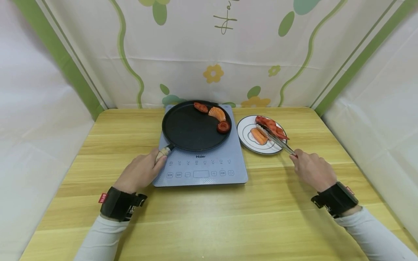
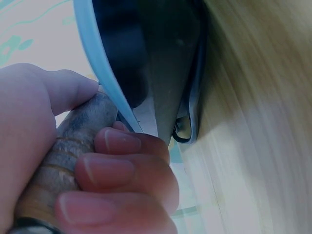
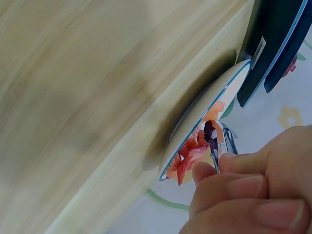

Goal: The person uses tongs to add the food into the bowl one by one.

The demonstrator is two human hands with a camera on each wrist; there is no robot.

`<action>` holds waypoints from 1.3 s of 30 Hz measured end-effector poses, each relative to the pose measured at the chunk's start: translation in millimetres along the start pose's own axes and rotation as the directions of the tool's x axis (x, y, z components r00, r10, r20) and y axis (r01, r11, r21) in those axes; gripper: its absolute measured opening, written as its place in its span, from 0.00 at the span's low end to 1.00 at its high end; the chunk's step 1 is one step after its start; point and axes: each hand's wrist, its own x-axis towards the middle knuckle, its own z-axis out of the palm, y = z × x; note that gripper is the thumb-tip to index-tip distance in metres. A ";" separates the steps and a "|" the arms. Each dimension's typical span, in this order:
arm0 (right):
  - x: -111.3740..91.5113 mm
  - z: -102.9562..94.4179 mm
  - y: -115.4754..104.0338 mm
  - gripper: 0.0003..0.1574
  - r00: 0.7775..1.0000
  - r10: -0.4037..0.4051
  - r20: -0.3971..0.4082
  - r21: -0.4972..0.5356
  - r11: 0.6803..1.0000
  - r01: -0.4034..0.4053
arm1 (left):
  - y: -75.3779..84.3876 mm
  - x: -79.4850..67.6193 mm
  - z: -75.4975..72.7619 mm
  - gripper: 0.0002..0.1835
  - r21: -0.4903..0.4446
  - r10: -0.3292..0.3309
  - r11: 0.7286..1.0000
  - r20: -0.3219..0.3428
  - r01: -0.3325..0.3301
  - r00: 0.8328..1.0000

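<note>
My left hand (image 1: 139, 170) grips the wooden handle (image 2: 73, 141) of a black frying pan (image 1: 192, 132), its fingers curled round it. In the pan's right half lie a red sausage-like piece (image 1: 200, 107), an orange salmon-like slice (image 1: 217, 114) and a round dark-red piece (image 1: 223, 127). With my right hand (image 1: 313, 169) I hold metal tongs (image 1: 280, 142) by their near end. The tips of the tongs are over a white plate (image 1: 245, 137), between a block of orange, salmon-like food (image 1: 259, 136) and red bacon-like strips (image 1: 272, 127).
The pan stands on a grey Haier induction cooker (image 1: 200, 166) with a touch panel at its front. The plate sits close to the cooker's right side. A wooden table (image 1: 202, 221) carries everything, with patterned white curtains (image 1: 183, 43) behind and at both sides.
</note>
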 end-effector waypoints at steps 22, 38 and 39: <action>0.1 -7.7 -2.8 0.21 1.000 0.009 0.002 0.021 1.000 -0.009 | 0.9 0.1 -0.3 0.18 -0.004 -0.003 1.000 0.001 0.003 1.000; -1.8 -16.6 -18.5 0.20 0.998 -0.035 -0.045 0.018 0.999 0.036 | 0.9 -0.7 -0.2 0.17 -0.007 -0.004 1.000 0.000 0.004 1.000; -2.1 -16.8 -18.9 0.20 0.998 -0.041 -0.048 0.016 0.999 0.042 | 0.9 -0.8 -0.2 0.17 -0.007 -0.004 1.000 0.001 0.004 1.000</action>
